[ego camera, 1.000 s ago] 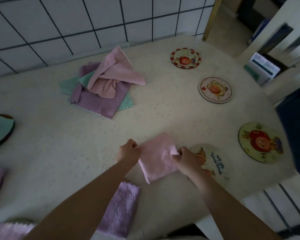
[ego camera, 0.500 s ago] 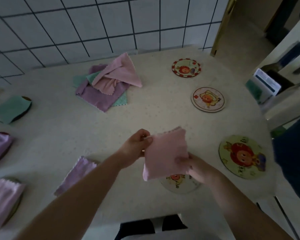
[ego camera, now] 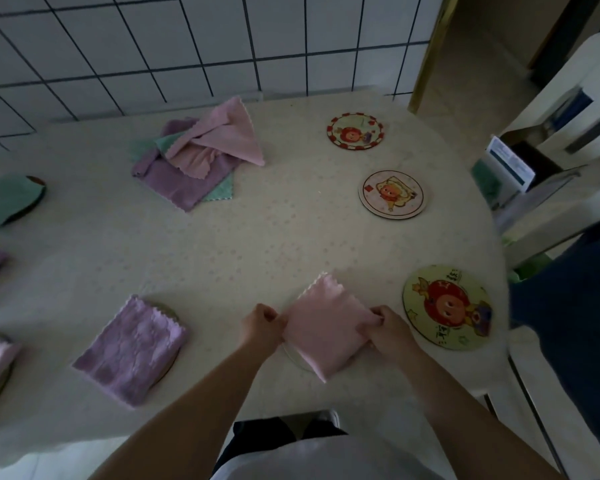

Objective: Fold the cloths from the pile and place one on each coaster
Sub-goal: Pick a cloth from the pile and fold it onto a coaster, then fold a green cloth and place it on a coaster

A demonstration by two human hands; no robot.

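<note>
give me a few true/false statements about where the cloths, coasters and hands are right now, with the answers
1. Both hands grip the folded pink cloth. True: the left hand pinches its left edge and the right hand its right edge.
2. Three coasters on the right carry folded cloths. False: the far coaster, the middle coaster and the near coaster are all bare.
3. The pile of cloths lies near the tiled wall. True.
4. The folded purple cloth lies right of the pink one. False: it lies to its left, over a coaster.
5. A pink cloth tops the pile. True.
</note>
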